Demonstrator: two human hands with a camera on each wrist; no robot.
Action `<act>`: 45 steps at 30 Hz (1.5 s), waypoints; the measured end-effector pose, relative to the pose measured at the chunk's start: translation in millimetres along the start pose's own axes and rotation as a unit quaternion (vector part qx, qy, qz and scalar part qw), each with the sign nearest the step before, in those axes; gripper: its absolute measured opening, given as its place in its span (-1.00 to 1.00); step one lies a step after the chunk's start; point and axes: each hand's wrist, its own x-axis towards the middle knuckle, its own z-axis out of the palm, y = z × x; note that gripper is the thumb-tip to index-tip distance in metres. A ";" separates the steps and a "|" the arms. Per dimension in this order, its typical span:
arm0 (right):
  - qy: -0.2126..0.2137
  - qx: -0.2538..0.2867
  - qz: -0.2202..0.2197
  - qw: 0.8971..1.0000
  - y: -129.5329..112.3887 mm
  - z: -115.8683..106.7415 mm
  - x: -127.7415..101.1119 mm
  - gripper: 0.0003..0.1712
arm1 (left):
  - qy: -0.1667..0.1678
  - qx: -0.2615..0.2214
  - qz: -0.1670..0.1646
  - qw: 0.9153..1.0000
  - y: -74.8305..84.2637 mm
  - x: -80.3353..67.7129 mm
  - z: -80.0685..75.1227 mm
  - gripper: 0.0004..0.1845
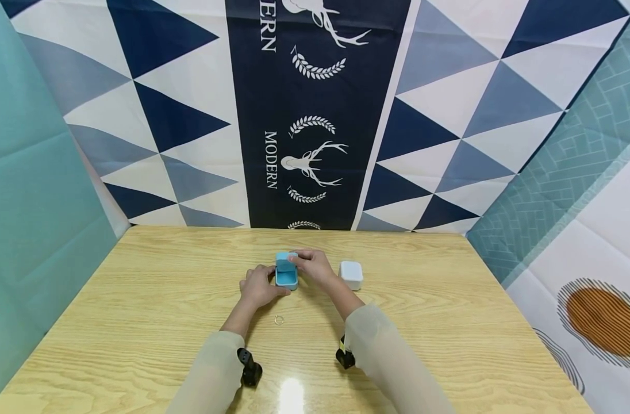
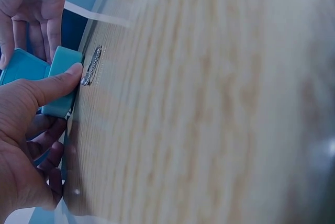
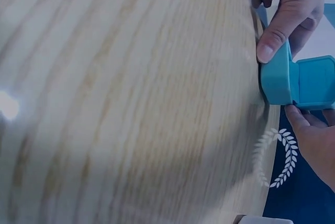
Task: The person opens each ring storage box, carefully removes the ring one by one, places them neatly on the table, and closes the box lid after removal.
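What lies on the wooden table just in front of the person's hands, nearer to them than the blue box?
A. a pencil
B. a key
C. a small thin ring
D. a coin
C: a small thin metal ring lies on the light wooden table, nearer the person than the small open blue box both hands hold.

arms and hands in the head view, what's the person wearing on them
Both arms wear loose, pale beige long sleeves, the left sleeve and the right sleeve, ending short of the wrists. A small black camera unit is strapped under the left wrist, and another with a yellow mark sits under the right. The left hand and right hand are bare: no gloves.
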 end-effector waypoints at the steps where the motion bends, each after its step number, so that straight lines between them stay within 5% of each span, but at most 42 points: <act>1: 0.000 0.003 -0.001 1.000 0.9 0.0 0.2 -0.57 | 0.000 -0.001 0.000 1.000 0.0 0.0 0.0 -0.19; 20: 0.017 -0.057 -0.056 0.997 15.4 -1.8 -2.2 -0.60 | -0.004 0.006 -0.003 1.000 1.2 -0.3 -0.5 -0.20; 45: 0.027 -0.056 -0.075 0.995 22.9 0.8 -4.5 -0.60 | 0.000 0.009 0.001 1.000 0.1 0.5 0.5 -0.21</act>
